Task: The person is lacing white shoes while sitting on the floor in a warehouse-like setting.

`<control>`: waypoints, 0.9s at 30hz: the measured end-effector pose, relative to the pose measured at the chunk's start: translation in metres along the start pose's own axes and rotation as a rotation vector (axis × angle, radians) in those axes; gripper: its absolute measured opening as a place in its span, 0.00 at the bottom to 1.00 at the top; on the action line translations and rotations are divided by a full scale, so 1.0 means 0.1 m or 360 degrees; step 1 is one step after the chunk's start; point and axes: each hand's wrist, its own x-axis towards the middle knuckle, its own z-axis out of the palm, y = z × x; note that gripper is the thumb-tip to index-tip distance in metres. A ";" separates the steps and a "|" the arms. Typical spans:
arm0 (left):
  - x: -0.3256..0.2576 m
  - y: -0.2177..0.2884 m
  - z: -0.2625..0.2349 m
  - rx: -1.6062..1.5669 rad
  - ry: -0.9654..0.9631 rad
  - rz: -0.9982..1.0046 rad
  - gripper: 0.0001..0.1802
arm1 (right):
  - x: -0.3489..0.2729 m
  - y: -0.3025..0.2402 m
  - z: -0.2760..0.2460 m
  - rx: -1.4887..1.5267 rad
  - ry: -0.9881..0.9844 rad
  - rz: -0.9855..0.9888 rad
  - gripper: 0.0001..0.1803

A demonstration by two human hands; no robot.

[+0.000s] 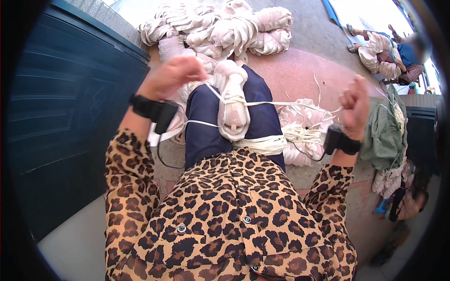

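Note:
A white-and-pink shoe upper (234,114) rests between my thighs, its toe pointing toward me. White shoelace (286,103) runs out from both sides of it. My left hand (180,75), raised at the upper left of the upper, is closed on one stretch of lace that slants down to the eyelets. Far out to the right, my right hand (355,105) is closed, slightly blurred, with the other stretch drawn nearly taut toward it. A loop of lace also leaves the upper's left side near the toe. Across my right thigh lies a bundle of white laces (262,144).
A heap of pale shoe uppers (220,30) lies on the floor ahead. More tied uppers (304,150) sit beside my right leg. A dark blue door (75,103) stands at left. At right hangs a green cloth (386,131); another person (405,56) sits beyond with more uppers.

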 end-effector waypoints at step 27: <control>0.07 -1.19 1.04 0.2521 0.0317 0.0027 0.05 | -0.46 1.92 0.39 -0.1736 -0.0837 0.0090 0.16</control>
